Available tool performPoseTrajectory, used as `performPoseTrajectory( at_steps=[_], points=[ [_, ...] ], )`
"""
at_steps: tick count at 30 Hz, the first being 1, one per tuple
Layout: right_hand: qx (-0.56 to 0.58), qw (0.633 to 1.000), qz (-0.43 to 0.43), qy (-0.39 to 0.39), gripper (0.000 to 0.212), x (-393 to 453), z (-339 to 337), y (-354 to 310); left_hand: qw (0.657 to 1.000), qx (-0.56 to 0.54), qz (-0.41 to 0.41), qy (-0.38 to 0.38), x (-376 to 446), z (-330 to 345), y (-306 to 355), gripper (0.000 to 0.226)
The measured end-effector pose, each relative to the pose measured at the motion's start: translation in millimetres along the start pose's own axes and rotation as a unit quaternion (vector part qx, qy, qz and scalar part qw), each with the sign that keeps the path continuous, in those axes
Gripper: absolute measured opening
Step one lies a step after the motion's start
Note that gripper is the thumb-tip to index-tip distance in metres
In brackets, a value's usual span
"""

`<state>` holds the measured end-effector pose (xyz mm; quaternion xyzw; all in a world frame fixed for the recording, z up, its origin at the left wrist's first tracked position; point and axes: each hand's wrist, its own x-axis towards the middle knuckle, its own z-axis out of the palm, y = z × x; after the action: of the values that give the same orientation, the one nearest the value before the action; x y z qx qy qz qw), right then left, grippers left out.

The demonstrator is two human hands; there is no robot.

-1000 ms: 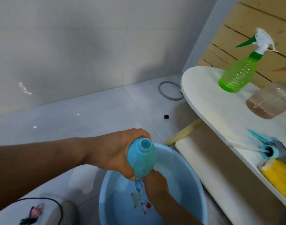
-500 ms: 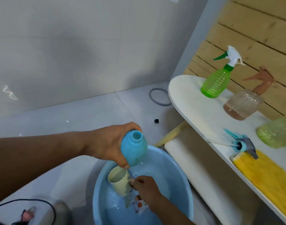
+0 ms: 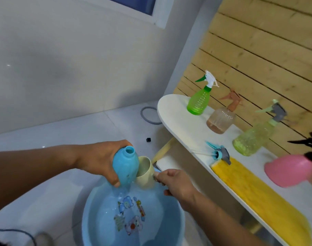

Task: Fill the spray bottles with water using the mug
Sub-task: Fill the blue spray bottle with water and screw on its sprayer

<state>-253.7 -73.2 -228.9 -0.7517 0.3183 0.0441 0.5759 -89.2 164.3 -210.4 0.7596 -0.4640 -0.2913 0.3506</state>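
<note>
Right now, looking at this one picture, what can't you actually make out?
- Head view: water level inside the blue bottle is hidden by its opaque wall.
- The mug handle is covered by the right hand.
- The pink bottle and its dark sprayer are blurred by motion.
- The blue basin is cut off by the bottom edge.
- The left hand fingers behind the bottle are hidden.

Soft dim daylight; wide-angle edge warping; right side motion-blurred.

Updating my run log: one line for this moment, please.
left hand grips open-necked blue plastic bottle | right hand holds cream mug beside it | both above blue basin
</note>
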Motion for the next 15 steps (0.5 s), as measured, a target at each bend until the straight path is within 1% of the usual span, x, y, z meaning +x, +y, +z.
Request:
performPoseTrajectory(
  at_steps=[4, 9, 12, 15],
  points=[
    [0.035, 0.999, -0.002, 0.03, 0.025, -14.7, -14.3, -6.8, 1.0, -0.005, 0.005, -0.017, -3.7, -1.4, 8.6, 0.076],
    [0.079, 0.995, 0.008, 0.052, 0.022, -30.4, -23.2, -14.3, 1.0, 0.0, 0.002, -0.013, -7.7, -3.8, 15.6, 0.077],
    [0.073, 0.995, -0.017, 0.071, 0.02, -43.3, -26.7, -25.7, 1.0, 0.011, -0.008, -0.012, -8.2, -3.3, 15.3, 0.079],
    [0.057, 0.992, -0.067, 0.087, 0.021, -55.5, -29.7, -41.6, 0.999, 0.022, -0.02, -0.012, -7.9, -1.1, 12.3, 0.08]
  ],
)
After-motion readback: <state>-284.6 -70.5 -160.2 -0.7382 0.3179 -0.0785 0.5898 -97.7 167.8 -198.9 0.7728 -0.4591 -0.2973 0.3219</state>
